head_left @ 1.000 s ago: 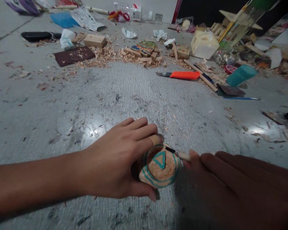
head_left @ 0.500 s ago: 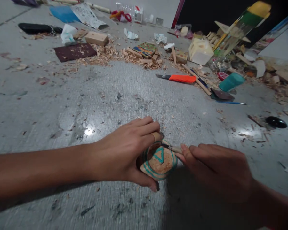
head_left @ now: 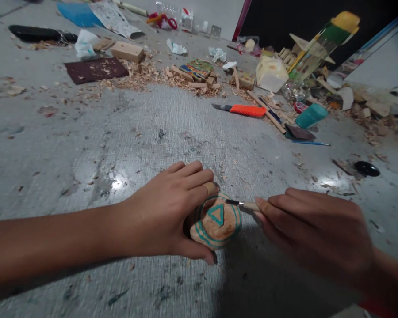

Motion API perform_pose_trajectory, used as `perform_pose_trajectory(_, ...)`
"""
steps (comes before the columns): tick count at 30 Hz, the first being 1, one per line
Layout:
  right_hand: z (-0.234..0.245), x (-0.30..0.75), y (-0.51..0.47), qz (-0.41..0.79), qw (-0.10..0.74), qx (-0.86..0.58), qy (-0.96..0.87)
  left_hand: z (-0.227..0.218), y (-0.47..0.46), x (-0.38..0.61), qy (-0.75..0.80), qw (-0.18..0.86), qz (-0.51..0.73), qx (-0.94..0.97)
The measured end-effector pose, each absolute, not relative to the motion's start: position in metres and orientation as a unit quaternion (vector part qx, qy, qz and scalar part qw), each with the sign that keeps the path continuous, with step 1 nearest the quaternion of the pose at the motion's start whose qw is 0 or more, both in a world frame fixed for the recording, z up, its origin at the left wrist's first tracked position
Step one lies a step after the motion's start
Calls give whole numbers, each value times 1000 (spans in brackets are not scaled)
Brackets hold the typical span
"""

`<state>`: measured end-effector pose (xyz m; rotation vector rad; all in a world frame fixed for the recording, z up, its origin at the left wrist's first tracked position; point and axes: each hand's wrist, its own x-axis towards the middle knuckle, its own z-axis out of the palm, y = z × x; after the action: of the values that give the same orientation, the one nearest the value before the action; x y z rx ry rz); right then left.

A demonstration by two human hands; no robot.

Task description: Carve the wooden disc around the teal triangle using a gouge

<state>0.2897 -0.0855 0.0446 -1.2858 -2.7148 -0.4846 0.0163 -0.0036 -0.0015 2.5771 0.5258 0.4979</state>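
Observation:
A round wooden piece [head_left: 230, 227] lies on the grey surface, marked with teal rings and a raised triangle outlined in teal. Around the triangle its top is rough and recessed. My left hand [head_left: 172, 207] curls around its left side, with fingers at the far edge and thumb at the near edge. My right hand [head_left: 315, 229] is closed on the pale handle of a small carving chisel [head_left: 242, 203], which has a metal collar and a dark flat blade. The blade tip is over the piece's upper right part, near the triangle; whether it touches the wood I cannot tell.
Beyond my hands lies an orange-handled utility knife [head_left: 247, 110], beside wooden sticks and a teal cylinder [head_left: 311, 115]. Wood shavings surround a wooden block [head_left: 128, 51] and maroon sandpaper [head_left: 94, 70]. A bottle [head_left: 331, 39] leans at the back right. A black oval object [head_left: 366, 168] lies right.
The chisel tip has backed slightly away from the left fingers, and my right hand has shifted right. More of the triangle shows. The whole view has shifted slightly.

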Motion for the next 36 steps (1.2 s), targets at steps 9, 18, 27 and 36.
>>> perform_pose_trajectory(9, 48, 288, -77, -162, 54, -410, -896, -3, -3, 15, 186, 221, 190, 938)
perform_pose_trajectory(18, 54, 282, -74, -160, 40, -394, -904, -3, -4, 14, 185, 228, 184, 938)
perform_pose_trajectory(27, 55, 285, -72, -166, 42, -398, -901, -2, -3, 16, 184, 230, 184, 938)
perform_pose_trajectory(36, 64, 272, -61, -130, 68, -359, -922, -5, -1, 17, 166, 254, 194, 933)
